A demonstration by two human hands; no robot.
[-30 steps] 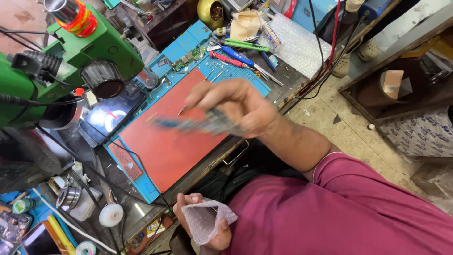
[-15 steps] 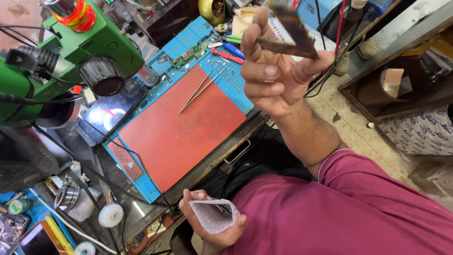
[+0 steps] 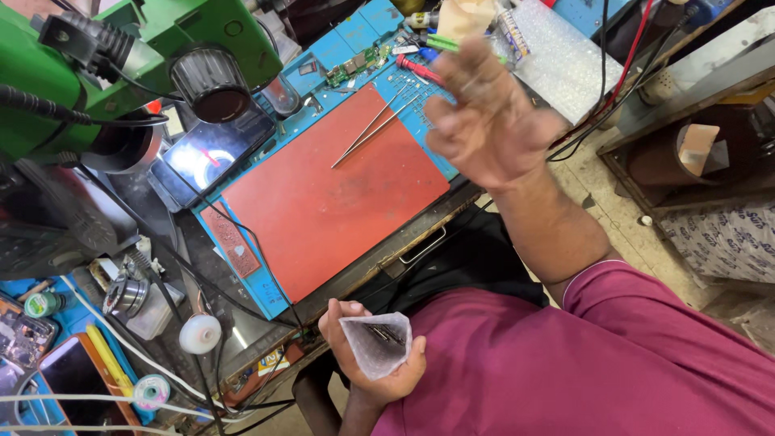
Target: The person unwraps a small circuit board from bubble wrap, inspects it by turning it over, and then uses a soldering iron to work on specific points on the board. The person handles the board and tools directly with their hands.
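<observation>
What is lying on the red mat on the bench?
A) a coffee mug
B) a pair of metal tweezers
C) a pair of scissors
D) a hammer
B: thin metal tweezers lie near the far edge of the red mat, with neither hand touching them.

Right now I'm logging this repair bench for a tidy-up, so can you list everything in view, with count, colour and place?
work mat: one, red centre with a blue border, middle of the bench
tweezers: one pair, silver, on the mat's far edge
microscope: one, green with black lenses, top left
phone: one, screen lit, under the microscope
circuit board: one, green, on the mat's blue border
screwdriver: one, red handle, far end of the mat
bubble wrap sheet: one, clear, top right
solder reel: one, white, near edge of the bench
bubble pouch: one, clear, in the left hand
left hand: holding the pouch, low centre
right hand: raised, open, holding nothing
</observation>
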